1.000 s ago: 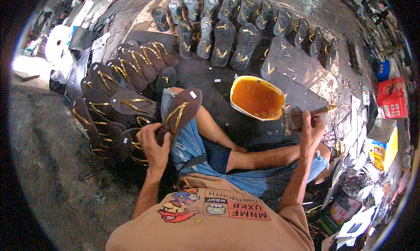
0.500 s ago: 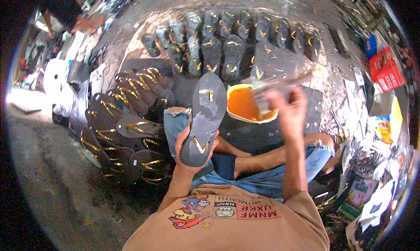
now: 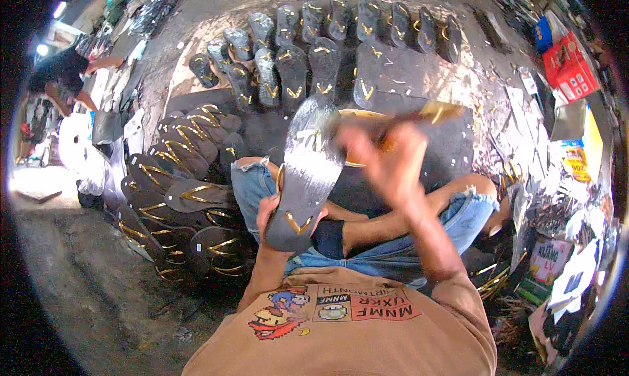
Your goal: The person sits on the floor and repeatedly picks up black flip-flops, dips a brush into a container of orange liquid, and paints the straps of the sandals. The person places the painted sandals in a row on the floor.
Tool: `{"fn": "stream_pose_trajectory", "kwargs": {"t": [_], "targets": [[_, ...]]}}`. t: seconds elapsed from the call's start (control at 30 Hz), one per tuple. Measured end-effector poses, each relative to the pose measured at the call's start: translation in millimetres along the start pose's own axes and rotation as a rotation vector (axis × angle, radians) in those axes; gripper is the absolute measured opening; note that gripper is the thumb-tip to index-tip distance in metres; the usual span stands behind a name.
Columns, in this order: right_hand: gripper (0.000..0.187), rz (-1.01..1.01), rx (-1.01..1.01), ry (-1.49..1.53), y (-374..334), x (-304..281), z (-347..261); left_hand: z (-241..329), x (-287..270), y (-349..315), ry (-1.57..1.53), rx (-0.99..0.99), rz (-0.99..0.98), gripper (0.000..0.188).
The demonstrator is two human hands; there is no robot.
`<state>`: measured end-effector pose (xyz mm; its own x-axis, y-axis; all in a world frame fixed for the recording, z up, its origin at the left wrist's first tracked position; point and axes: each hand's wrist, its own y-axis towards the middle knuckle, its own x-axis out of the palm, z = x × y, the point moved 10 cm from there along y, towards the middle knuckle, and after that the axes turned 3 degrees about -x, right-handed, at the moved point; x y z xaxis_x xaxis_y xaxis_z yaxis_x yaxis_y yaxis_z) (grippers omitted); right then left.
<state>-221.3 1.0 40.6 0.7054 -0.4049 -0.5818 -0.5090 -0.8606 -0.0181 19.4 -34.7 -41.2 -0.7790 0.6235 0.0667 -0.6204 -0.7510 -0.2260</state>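
Note:
My left hand [image 3: 267, 213] is closed around the heel end of a dark sandal [image 3: 306, 179], its underside turned up. A gold strap end shows in a V near the heel. Wet shine covers the toe half and middle of this sole. My right hand [image 3: 390, 156], smeared by motion, grips a brush [image 3: 438, 112] whose handle sticks out to the right; its bristle end is blurred at the sole's right edge. Behind that hand stands a tub [image 3: 359, 114] of orange-yellow liquid, mostly hidden by hand and brush.
Several dark soles [image 3: 291, 68] with gold strap ends lie in rows on a board ahead. Sandals with gold straps [image 3: 196, 196] are heaped at my left. Boxes [image 3: 570, 68] and a can [image 3: 545, 264] stand among scraps on the right. Another person [image 3: 62, 75] is at the far left.
My right hand has moved the brush left from the tub onto the sandal's underside. The sole's toe half now shines wet. My left hand still holds the sandal.

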Motion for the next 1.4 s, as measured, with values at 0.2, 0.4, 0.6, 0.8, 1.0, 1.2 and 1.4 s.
{"fn": "stream_pose_trajectory", "kwargs": {"t": [0.2, 0.4, 0.6, 0.8, 1.0, 1.2, 1.4], "targets": [[0.028, 0.388, -0.576, -0.015, -13, -38, -56, -10, 25, 6, -0.929, -0.286, -0.233, 0.068], [0.029, 0.472, -0.324, 0.208, -8, -75, -10, -6, 26, 27, -0.818, -0.276, -0.137, 0.071], [0.020, 0.078, -0.731, 0.125, -84, 24, -58, -14, 7, 68, -0.548, -0.177, -0.043, 0.044], [0.018, 0.417, -0.517, 0.279, -46, -14, -46, -11, 29, 69, -0.884, -0.222, -0.012, 0.045], [0.018, 0.296, -0.486, 0.437, -77, -3, -50, 37, 43, 74, -0.480, -0.034, 0.019, 0.048], [0.028, 0.382, -0.323, 0.350, -78, -2, -10, 24, 50, 72, -0.944, -0.111, -0.020, 0.042], [0.033, 0.353, -0.493, 0.477, -85, 6, -18, 29, 56, 80, -0.897, -0.164, -0.031, 0.039]]}}
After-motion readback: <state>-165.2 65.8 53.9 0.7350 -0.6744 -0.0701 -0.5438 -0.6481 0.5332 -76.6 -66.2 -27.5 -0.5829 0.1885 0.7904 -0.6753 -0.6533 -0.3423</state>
